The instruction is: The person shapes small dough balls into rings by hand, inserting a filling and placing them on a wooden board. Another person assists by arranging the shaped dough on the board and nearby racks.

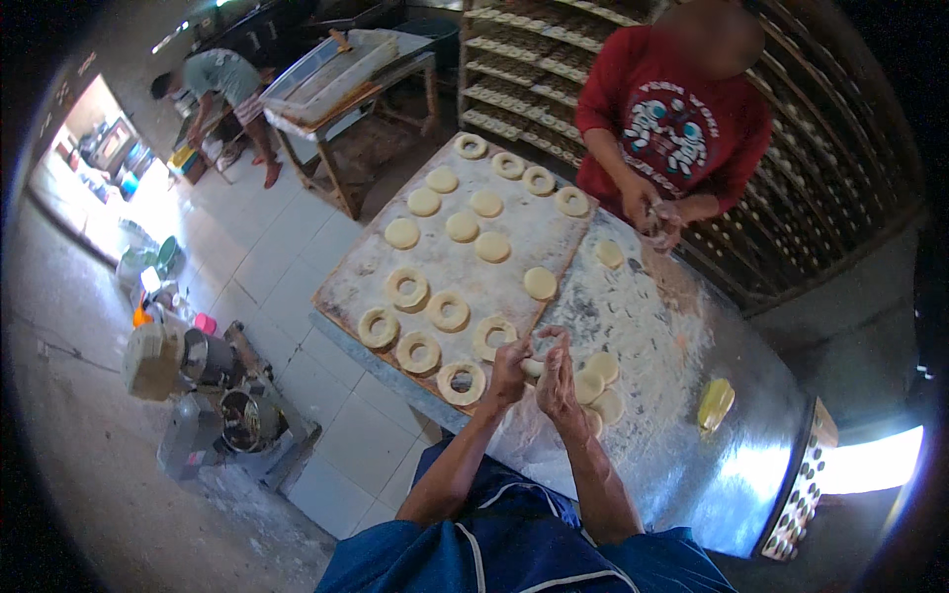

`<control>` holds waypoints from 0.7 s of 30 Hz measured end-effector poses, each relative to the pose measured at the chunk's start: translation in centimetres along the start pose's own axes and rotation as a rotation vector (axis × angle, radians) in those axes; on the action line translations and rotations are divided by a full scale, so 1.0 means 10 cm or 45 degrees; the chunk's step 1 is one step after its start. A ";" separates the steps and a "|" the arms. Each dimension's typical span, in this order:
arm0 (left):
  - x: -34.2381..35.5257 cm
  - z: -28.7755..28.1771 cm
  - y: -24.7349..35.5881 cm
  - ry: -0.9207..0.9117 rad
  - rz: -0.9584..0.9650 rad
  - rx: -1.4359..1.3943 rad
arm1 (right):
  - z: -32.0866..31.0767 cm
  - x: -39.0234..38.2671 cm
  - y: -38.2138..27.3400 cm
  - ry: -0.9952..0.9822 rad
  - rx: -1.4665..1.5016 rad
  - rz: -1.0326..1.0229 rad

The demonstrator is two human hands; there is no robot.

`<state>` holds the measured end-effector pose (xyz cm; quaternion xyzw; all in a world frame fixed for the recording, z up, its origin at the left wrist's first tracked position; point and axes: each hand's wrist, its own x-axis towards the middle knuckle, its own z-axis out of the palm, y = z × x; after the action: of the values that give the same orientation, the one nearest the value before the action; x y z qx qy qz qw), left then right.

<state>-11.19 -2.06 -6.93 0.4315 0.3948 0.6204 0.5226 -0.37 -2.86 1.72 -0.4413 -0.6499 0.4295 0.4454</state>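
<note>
My left hand and my right hand are close together over the table's near edge, both dusted with flour. Between them is a pale piece of dough, mostly hidden by my fingers. The left fingers curl around it, while the right hand presses its other side. Just left of my hands, dough rings lie on a floured wooden board, with round flat dough discs farther back. A few overlapping dough discs sit right beside my right hand.
Flour covers part of the metal table; a yellow lump lies right. Across it, a person in a red sweatshirt handles something unclear. Loaded racks stand behind. A mixer is at left; another person bends far left.
</note>
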 end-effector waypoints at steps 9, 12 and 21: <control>0.18 -0.67 0.54 0.226 -0.091 -0.358 | 0.76 0.48 -0.14 -0.175 0.114 -0.012; 0.26 -0.84 0.64 0.584 -0.377 -0.604 | 0.92 0.62 -0.23 -0.213 -0.153 -0.056; 0.41 -1.69 0.79 0.348 0.108 0.228 | 1.54 1.05 -0.23 -0.561 -0.215 -0.038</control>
<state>-29.96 0.22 -4.34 0.4042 0.4974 0.6571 0.3968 -17.85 4.08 2.40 -0.3630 -0.7714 0.4530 0.2607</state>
